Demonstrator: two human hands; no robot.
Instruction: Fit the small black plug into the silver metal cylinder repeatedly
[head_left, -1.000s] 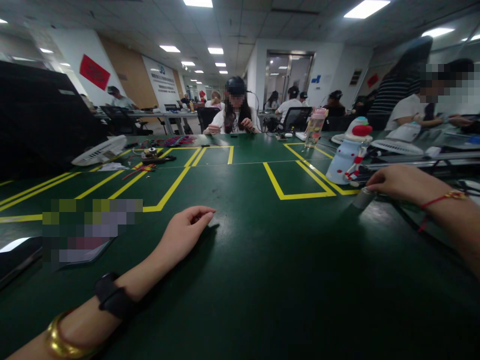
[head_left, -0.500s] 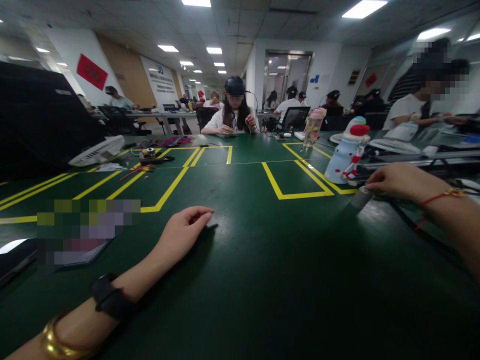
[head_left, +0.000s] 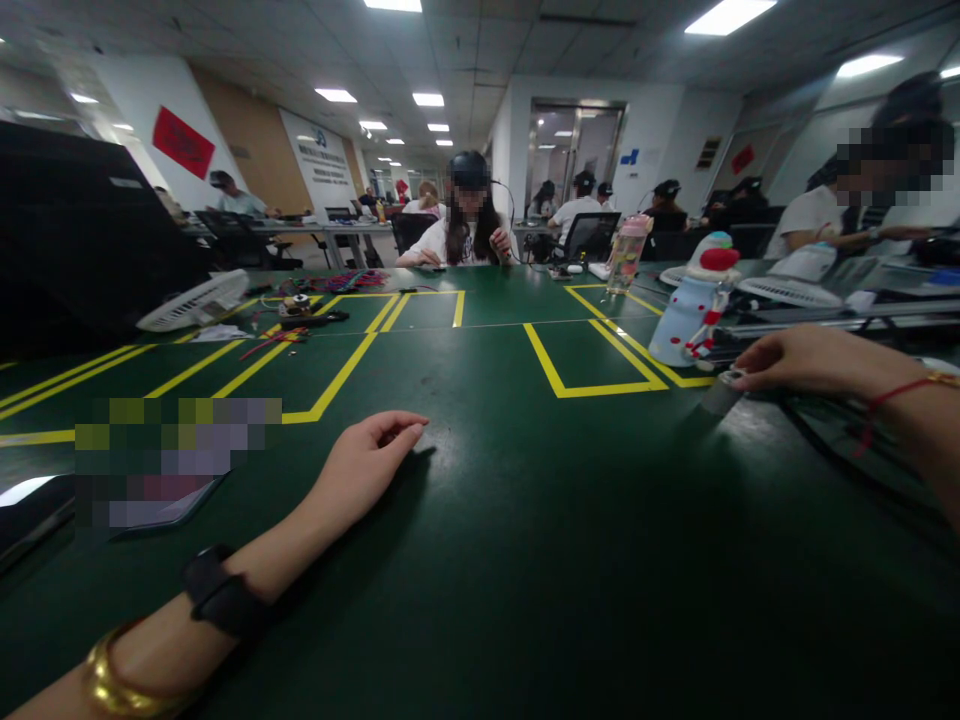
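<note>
My left hand rests on the green table, its fingers loosely curled and the thumb a little apart from them. Nothing shows in it. On the right, my right hand pinches the upper end of a small grey cylinder, which leans slightly. Its far fingers are hidden behind the hand. A light blue bottle with a snowman-like figure on top stands just beyond the cylinder.
Yellow tape outlines boxes on the table. Dark cables lie under my right wrist. Metal rails and a white fan are behind. At left are a blurred flat item and a small motor with wires. A person sits opposite.
My right hand and wrist have shifted slightly to the right, with the fingers still at the cylinder's top. The left hand has stayed put. The person at far right has leaned right.
</note>
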